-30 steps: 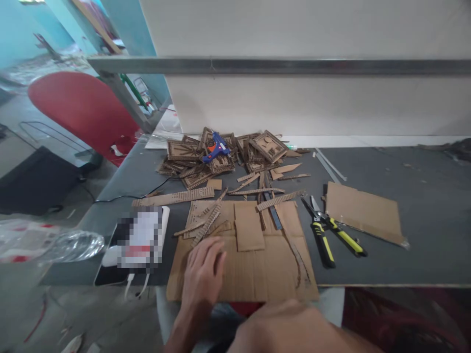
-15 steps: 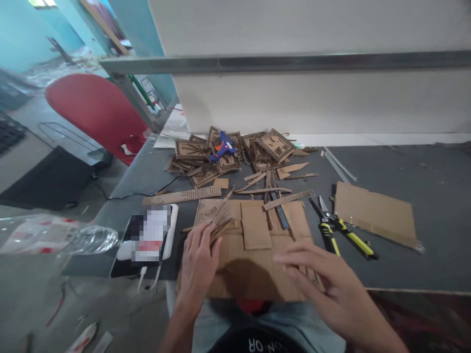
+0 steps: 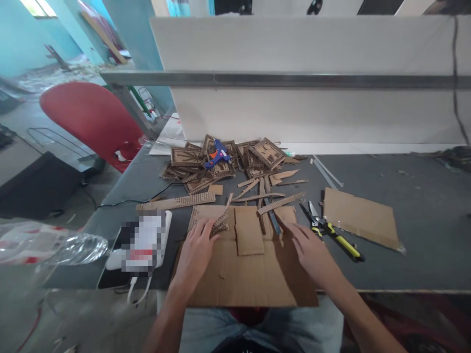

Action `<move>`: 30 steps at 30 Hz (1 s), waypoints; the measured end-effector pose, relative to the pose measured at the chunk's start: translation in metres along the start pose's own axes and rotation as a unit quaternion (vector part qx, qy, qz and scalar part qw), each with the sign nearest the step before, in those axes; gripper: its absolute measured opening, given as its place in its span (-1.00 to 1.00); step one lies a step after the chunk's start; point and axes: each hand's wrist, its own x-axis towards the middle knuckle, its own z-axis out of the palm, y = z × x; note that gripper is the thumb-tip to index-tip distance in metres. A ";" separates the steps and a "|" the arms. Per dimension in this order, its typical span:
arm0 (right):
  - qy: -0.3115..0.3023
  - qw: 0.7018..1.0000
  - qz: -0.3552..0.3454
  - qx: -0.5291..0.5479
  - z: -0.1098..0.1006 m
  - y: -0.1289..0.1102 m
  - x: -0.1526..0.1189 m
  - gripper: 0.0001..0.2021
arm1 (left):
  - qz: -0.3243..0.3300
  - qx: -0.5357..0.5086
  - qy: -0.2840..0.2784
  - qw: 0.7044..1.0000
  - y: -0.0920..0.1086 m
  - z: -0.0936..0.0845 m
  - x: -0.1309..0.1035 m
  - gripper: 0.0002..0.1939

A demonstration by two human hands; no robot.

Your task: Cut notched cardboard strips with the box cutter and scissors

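Note:
A wide brown cardboard sheet (image 3: 239, 284) lies before me at the table's front edge. My left hand (image 3: 196, 247) is at its left side, thumb and fingers closed around a few thin cardboard strips (image 3: 221, 225), whose ends stick out beyond the fingers. At the sheet's right side my right hand (image 3: 309, 247) is open, fingers stretched forward, close to some narrow scraps (image 3: 280, 238). Between both hands a smaller cardboard rectangle (image 3: 249, 235) rests on the sheet. More loose strips (image 3: 281, 202) lie across its far edge.
Yellow-and-black snips (image 3: 333, 233) lie open at the right, beside another cardboard piece (image 3: 360, 218). A blue glue gun (image 3: 219, 154) sits on a pile of decorated cardboard panels (image 3: 186, 157). At left are a phone with a white cable (image 3: 143, 240) and a plastic bottle (image 3: 81, 245).
My right hand has moved forward from the sheet's lower right to its upper right, and the lower right corner now shows bare. My left hand has stayed near the strips. The view has tilted up.

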 end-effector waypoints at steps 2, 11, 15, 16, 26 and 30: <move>-0.004 1.000 0.003 -0.025 -0.007 0.007 0.010 -0.48 | 0.002 0.010 -0.002 1.000 -0.003 0.000 -0.004 -0.67; 0.020 0.996 -0.011 -0.087 -0.012 0.001 0.055 -0.66 | 0.027 0.125 0.032 0.991 -0.006 0.002 -0.018 -0.70; -0.014 0.995 -0.009 -0.100 -0.008 -0.005 0.083 -0.50 | 0.032 0.120 0.043 0.991 -0.007 0.005 -0.021 -0.70; -0.043 0.993 0.001 -0.106 -0.008 -0.005 0.090 -0.43 | 0.029 0.119 0.046 0.991 -0.007 0.005 -0.022 -0.69; -0.154 0.985 -0.025 -0.075 -0.022 0.005 0.125 -0.78 | 0.035 0.124 0.114 0.985 -0.013 0.011 -0.032 -0.62; -0.138 0.988 -0.024 -0.063 -0.046 0.003 0.127 -0.89 | 0.028 0.110 0.136 0.984 -0.010 0.012 -0.035 -0.59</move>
